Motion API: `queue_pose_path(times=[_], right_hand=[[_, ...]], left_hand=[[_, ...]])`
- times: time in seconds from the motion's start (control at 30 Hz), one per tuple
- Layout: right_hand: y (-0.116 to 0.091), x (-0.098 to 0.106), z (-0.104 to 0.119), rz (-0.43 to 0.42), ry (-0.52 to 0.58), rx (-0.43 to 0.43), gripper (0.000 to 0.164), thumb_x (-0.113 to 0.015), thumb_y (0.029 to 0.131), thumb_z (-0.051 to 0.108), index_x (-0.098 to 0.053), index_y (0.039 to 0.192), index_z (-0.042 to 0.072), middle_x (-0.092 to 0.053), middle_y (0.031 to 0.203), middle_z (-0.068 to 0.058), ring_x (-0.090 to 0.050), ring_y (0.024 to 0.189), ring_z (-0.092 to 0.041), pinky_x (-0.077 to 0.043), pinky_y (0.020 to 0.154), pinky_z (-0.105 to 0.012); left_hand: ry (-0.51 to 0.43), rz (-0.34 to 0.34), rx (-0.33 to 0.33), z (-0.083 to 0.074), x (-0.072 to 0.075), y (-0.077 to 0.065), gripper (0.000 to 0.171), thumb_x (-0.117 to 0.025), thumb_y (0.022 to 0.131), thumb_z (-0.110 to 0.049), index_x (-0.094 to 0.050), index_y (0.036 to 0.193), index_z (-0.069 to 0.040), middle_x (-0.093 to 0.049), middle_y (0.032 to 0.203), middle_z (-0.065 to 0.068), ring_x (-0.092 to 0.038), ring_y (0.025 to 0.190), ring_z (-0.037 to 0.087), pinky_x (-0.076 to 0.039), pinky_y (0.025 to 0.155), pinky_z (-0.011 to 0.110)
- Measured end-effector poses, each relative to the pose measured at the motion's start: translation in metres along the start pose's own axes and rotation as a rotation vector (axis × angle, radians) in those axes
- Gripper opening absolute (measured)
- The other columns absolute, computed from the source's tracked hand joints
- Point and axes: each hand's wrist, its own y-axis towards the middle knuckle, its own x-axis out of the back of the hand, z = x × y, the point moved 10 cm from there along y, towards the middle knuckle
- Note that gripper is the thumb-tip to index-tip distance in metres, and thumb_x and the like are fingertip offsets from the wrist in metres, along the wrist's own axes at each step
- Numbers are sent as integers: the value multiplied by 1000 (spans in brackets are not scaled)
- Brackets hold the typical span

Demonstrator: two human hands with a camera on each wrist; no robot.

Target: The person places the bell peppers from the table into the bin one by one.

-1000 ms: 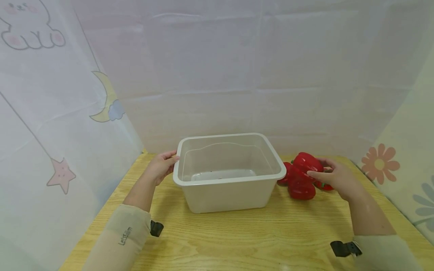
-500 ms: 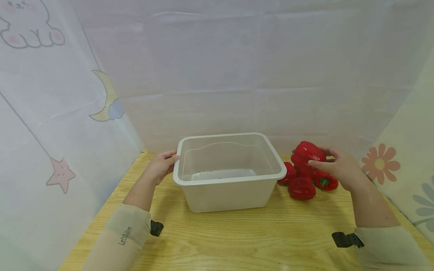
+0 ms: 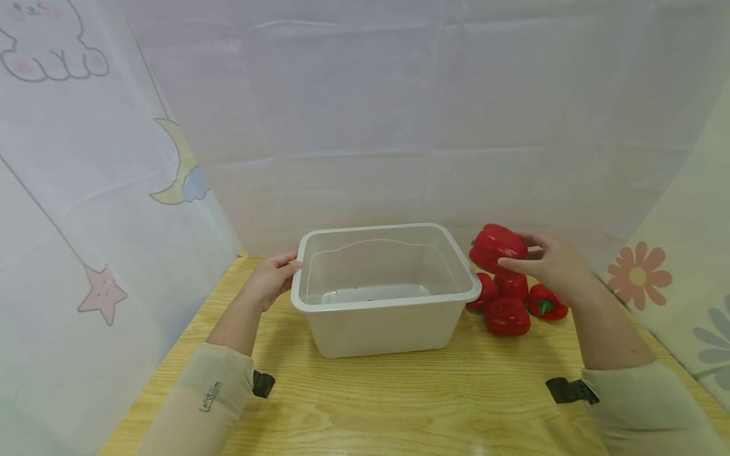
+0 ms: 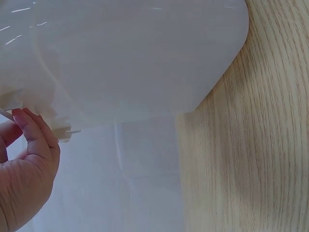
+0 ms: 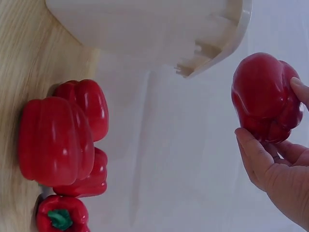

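Nearest is the bare front of the counter point(image 3: 376, 405), then the pale tub point(image 3: 376, 332), its rim point(image 3: 388, 304) pinched at the left end by the left hand point(image 3: 274, 282). Four red peppers point(image 3: 507, 316) sit near its right end; above them the right hand point(image 3: 556, 266) grips a fifth pepper point(image 3: 497, 248). This looks like a lift; carrying on calls for a firm hold and clearance above the rim.
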Motion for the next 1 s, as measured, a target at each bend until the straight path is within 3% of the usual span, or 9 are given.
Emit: queue_pose_path(times=[0.57,1.0], right_hand=[[10,-33,39,69,15,49,85,-70,73,51,-34,140,14,-45,130,-16,-43,114,-37,-50,77,-48],[15,-58,54,91,39,102,74,-74,72,44,-42,134,16,-51,121,-10,-47,110,-32,-50,76,-44]], left_hand=[[10,-14,8,2,2,2,46,-52,94,-15,-40,137,-4,-50,128,20,-60,89,13,-50,76,22],[-7,-8,10,2,2,1,46,-52,94,-14,-40,137,-4,-48,129,21,-60,91,14,-51,77,22]])
